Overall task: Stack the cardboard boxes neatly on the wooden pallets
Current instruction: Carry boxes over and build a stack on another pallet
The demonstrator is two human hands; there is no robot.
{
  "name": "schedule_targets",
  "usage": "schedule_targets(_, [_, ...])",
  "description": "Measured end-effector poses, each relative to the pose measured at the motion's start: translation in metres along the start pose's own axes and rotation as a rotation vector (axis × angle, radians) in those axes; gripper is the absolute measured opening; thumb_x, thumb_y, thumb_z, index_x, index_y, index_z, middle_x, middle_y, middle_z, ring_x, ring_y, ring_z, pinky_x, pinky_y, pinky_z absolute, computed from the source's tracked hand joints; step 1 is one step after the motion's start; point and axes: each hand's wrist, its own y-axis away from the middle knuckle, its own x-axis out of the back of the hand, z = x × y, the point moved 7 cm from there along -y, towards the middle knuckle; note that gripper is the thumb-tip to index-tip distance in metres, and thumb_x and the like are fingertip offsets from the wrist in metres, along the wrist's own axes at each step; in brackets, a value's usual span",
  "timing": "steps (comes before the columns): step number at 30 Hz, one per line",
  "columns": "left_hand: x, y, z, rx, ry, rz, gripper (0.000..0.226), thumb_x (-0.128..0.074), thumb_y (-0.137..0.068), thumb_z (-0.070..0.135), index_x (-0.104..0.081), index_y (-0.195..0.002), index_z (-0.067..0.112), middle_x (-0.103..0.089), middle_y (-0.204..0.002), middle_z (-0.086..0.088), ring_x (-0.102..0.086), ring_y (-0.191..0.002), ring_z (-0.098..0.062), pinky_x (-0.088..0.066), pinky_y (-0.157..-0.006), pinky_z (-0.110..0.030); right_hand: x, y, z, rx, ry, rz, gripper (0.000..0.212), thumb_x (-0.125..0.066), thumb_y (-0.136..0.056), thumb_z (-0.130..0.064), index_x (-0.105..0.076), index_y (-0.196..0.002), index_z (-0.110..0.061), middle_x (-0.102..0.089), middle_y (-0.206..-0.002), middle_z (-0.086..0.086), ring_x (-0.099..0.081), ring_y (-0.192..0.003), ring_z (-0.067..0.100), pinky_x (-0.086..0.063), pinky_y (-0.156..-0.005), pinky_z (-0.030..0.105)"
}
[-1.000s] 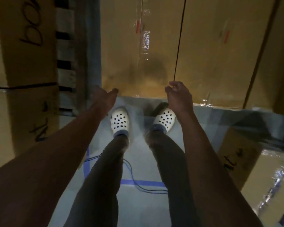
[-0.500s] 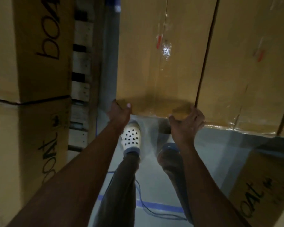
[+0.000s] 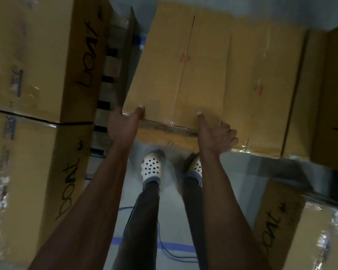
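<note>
Now both hands grip the near edge of the cardboard box (image 3: 176, 75): left hand (image 3: 125, 121) at its corner, right hand (image 3: 215, 133) beside. Box has tilted, left corner raised versus 0.5 s ago, beside the wooden pallet (image 3: 107, 78).

Tan cardboard boxes (image 3: 183, 61) with black lettering, white clogs (image 3: 151, 168) dotted with black holes, blue floor tape (image 3: 176, 246)

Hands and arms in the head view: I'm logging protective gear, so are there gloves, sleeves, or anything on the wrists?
None visible. The left hand and right hand are bare, with no gloves, and both forearms are uncovered, with no sleeve edge in frame. No watch, band or ring shows, though the picture is dim and blurred.
</note>
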Motion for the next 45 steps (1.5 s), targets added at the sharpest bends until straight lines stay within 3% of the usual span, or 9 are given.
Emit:
schedule_targets(5, [0.151,0.099,0.11,-0.12,0.071,0.251,0.054,-0.073,-0.08,0.057,-0.067,-0.095,0.006,-0.062,-0.101,-0.014,-0.058,-0.091,-0.028,-0.043,-0.078,-0.035,0.156,0.13,-0.075,0.219,-0.109,0.182,0.079,-0.058,-0.078,-0.08,-0.066,-0.124,-0.016,-0.055,-0.131,0.007,-0.042,-0.127,0.028,-0.03,-0.108,0.048])
schedule_targets(9, [0.292,0.176,0.144,-0.001,-0.003,0.452,0.063,-0.068,-0.078,0.065,-0.068,-0.083,0.002,-0.067,-0.095,-0.017,-0.063,-0.095,-0.037,-0.046,-0.081,-0.041,0.239,0.261,-0.117,0.389,-0.052,0.187,0.084,-0.047,-0.077,-0.085,-0.069,-0.114,-0.013,-0.056,-0.122,0.007,-0.043,-0.122,0.028,-0.031,-0.104,0.048])
schedule_targets(14, [0.428,0.281,0.124,0.103,-0.048,0.511,0.069,-0.061,-0.077,0.07,-0.074,-0.082,0.003,-0.071,-0.088,-0.019,-0.068,-0.089,-0.04,-0.046,-0.072,-0.038,0.3,0.388,-0.118,0.664,-0.057,-0.007,0.068,-0.057,-0.089,-0.069,-0.07,-0.112,-0.006,-0.058,-0.119,0.015,-0.045,-0.119,0.032,-0.033,-0.101,0.04])
schedule_targets(19, [0.534,0.409,0.085,0.127,0.066,0.782,0.059,-0.064,-0.074,0.065,-0.073,-0.075,0.007,-0.066,-0.072,-0.009,-0.065,-0.077,-0.033,-0.043,-0.066,-0.031,0.354,0.482,-0.088,0.957,-0.172,-0.126,0.053,-0.058,-0.09,-0.067,-0.066,-0.089,-0.015,-0.054,-0.095,0.001,-0.053,-0.1,0.023,-0.033,-0.078,0.029])
schedule_targets(25, [0.615,0.536,0.036,0.091,0.376,1.063,0.049,-0.061,-0.073,0.054,-0.068,-0.065,0.006,-0.05,-0.058,-0.002,-0.042,-0.05,-0.015,-0.032,-0.05,-0.03,0.4,0.585,-0.05,1.129,-0.414,-0.225,0.063,-0.055,-0.083,-0.076,-0.068,-0.112,-0.021,-0.055,-0.112,0.0,-0.055,-0.107,0.018,-0.054,-0.093,0.04])
schedule_targets(29, [0.639,0.6,-0.018,0.089,0.588,1.284,0.045,-0.061,-0.075,0.049,-0.037,-0.055,0.017,-0.038,-0.062,0.003,-0.036,-0.054,-0.014,-0.027,-0.059,-0.029,0.413,0.635,-0.018,1.263,-0.512,-0.319,0.069,-0.058,-0.082,-0.078,-0.066,-0.121,-0.021,-0.052,-0.115,-0.003,-0.06,-0.104,0.016,-0.06,-0.085,0.039])
schedule_targets(32, [0.658,0.624,-0.058,0.076,0.639,1.373,0.045,-0.06,-0.075,0.05,-0.036,-0.053,0.019,-0.046,-0.072,-0.002,-0.039,-0.062,-0.013,-0.028,-0.061,-0.028,0.408,0.669,0.008,1.315,-0.548,-0.364,0.071,-0.059,-0.082,-0.078,-0.063,-0.127,-0.023,-0.051,-0.121,-0.006,-0.06,-0.11,0.014,-0.059,-0.087,0.036])
schedule_targets(39, [0.722,0.619,-0.167,0.223,0.538,1.314,0.045,-0.056,-0.077,0.051,-0.056,-0.065,0.008,-0.054,-0.075,-0.004,-0.051,-0.07,-0.023,-0.038,-0.066,-0.033,0.332,0.751,0.067,1.294,-0.41,-0.489,0.056,-0.066,-0.09,-0.059,-0.063,-0.125,-0.016,-0.048,-0.121,-0.001,-0.046,-0.101,0.003,-0.031,-0.07,-0.01])
schedule_targets(45, [0.788,0.598,-0.279,0.305,0.378,1.259,0.044,-0.057,-0.083,0.048,-0.057,-0.069,0.006,-0.061,-0.083,-0.009,-0.049,-0.071,-0.025,-0.036,-0.071,-0.035,0.22,0.827,0.131,1.161,-0.203,-0.522,0.061,-0.058,-0.088,-0.068,-0.065,-0.118,-0.016,-0.047,-0.114,-0.003,-0.05,-0.098,0.009,-0.035,-0.068,0.012])
